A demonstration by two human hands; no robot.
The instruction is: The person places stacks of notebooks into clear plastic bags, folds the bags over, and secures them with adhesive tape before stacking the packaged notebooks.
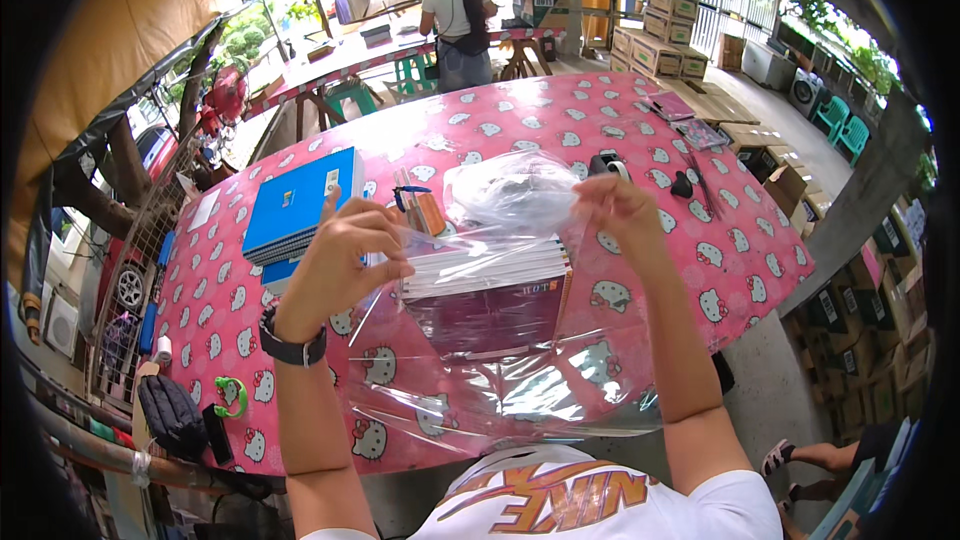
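Note:
My left hand (360,245), with a dark watch on its wrist, pinches an upper edge of a clear plastic sheet or bag (520,390). Opposite it, my right hand (620,208) grips the other side between thumb and fingers. The film stretches between both hands and hangs toward my body. Behind and partly under it is a stack of books (485,315) with a purple cover facing me and white page edges on top. Just beyond lies a crumpled heap of clear plastic (515,185). Whether the film encloses the stack I cannot tell.
Blue spiral notebooks (300,202) are stacked at the left, near an orange-brown item (430,212). A black tape dispenser-like object (608,165) stands beyond my right hand. Cardboard boxes (860,310) line the right side. A person (460,20) stands at a far table.

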